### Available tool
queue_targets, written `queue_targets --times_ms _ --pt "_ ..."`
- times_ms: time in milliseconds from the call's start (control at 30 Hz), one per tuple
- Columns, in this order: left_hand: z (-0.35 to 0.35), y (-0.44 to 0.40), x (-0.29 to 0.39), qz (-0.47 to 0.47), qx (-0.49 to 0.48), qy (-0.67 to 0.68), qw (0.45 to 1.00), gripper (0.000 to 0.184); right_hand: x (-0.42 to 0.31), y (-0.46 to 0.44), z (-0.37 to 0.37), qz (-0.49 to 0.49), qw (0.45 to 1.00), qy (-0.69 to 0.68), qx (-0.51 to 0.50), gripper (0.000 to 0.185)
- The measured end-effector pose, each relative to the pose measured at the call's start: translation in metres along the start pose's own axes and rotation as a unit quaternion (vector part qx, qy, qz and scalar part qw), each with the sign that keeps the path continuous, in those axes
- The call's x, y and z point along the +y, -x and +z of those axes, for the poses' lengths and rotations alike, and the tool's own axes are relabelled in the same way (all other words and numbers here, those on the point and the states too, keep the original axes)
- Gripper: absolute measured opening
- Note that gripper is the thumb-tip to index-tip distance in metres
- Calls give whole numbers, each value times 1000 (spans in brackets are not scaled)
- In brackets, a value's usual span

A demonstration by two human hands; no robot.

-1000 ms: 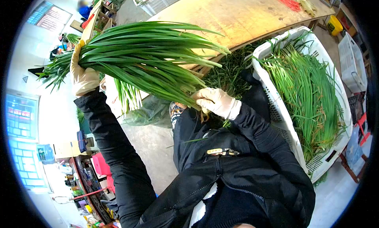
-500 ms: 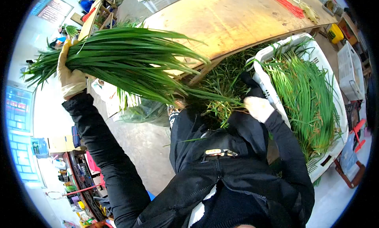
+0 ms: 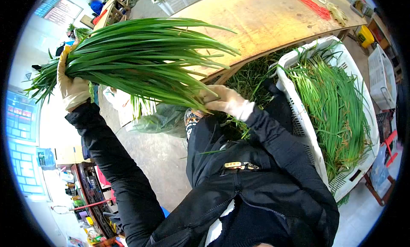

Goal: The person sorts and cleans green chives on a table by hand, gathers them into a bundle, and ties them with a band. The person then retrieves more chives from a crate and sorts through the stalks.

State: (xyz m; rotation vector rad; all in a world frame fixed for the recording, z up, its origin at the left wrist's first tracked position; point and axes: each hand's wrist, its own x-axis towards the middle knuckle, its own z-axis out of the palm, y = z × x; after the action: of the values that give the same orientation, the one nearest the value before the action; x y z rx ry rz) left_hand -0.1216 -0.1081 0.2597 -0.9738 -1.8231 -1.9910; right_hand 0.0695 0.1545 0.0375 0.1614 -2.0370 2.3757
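Observation:
A big bunch of garlic chives is held up at the left, its leaf tips pointing left and its pale stem ends pointing right. My left hand, in a pale glove, is wrapped around the bunch near the leaf tips. At the lower stem ends, my right hand, also gloved, has its fingers closed on some stems; the fingertips are partly hidden. Loose trimmings lie by my lap. To my right, a white plastic crate holds many more garlic chives lying lengthwise.
A wooden table stands in front, with red ties and a pair of gloves on it. Discarded leaves are heaped beneath its edge. A clear plastic bag is by my leg. Another person is far off.
My right hand has moved left from near the crate to the stem ends of the bunch. Long strands that stretched rightward to it are gone from there. The bunch is slightly higher.

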Motion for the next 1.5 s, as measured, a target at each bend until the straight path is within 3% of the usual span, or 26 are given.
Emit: queue_targets --times_ms 67,133,167,233,267,300,367,433,533,567,633,700,733,767,833,900,967,1100,1133,1200,1233,1333,1367,1400,1467,1500 --pt "1 -5 4 -89 46 139 985 32 -2 -4 11 46 998 -52 7 31" --pt "-5 -9 3 -91 44 147 984 33 1 -5 15 -2 995 -71 64 21" --pt "-5 -9 2 -93 40 156 983 34 3 -2 7 -52 995 40 79 16" --pt "-7 -1 2 -42 15 49 998 37 -4 17 -12 -2 997 37 70 14" --pt "-8 0 6 -51 25 48 997 37 18 24 -32 -151 960 228 64 13" --pt "-11 1 8 -60 36 45 997 38 41 31 -52 -292 865 404 51 13" --pt "-11 5 5 22 -21 -86 996 37 36 61 -68 80 831 547 58 18" --pt "-12 5 6 28 -10 -122 992 37 36 76 -77 91 805 585 36 20" --pt "-9 4 6 -24 8 24 999 37 31 90 -85 125 716 687 -21 40" --pt "-9 2 4 -45 12 69 996 38 0 78 -66 79 786 611 -46 56" --pt "-7 -4 -1 -65 14 116 991 38 -10 60 -33 -7 871 489 -34 57" --pt "-7 -6 -6 -47 35 40 998 38 -19 37 0 -156 855 491 56 61" --pt "-3 -5 -3 -52 34 50 997 40 -13 22 11 -198 819 531 92 54" --pt "1 -7 0 -50 33 49 997 40 -21 13 22 -184 845 492 102 34" --pt "12 -13 11 -180 99 288 935 40 9 -11 22 -314 787 524 89 16" --pt "33 4 16 -158 99 251 950 38 -9 -13 25 -289 793 535 35 8" --pt "40 19 5 64 -12 -98 993 35 -11 -15 25 -280 877 390 29 6" --pt "55 28 -7 -33 -46 48 997 33 -74 -31 12 -440 819 355 98 10" --pt "49 17 -10 -185 -42 329 925 26 -82 -34 8 -445 875 179 68 12" --pt "56 28 -9 -131 -37 272 953 26 -99 -35 1 -485 870 -58 75 9" --pt "50 30 -12 -125 -33 257 958 29 -108 -20 -9 -439 883 -115 123 12" --pt "22 39 -17 -17 -44 64 997 48 -117 29 -54 -396 875 56 275 23" --pt "15 44 -20 114 -83 -98 985 47 -103 49 -70 -297 947 -7 126 25" --pt "11 43 -12 13 -16 77 997 45 -82 54 -71 -91 981 -158 61 29" --pt "5 46 0 -88 64 204 973 45 -53 67 -78 21 978 205 -41 44" --pt "-6 52 -14 176 -118 -75 974 56 -52 70 -84 -43 929 364 -44 50"
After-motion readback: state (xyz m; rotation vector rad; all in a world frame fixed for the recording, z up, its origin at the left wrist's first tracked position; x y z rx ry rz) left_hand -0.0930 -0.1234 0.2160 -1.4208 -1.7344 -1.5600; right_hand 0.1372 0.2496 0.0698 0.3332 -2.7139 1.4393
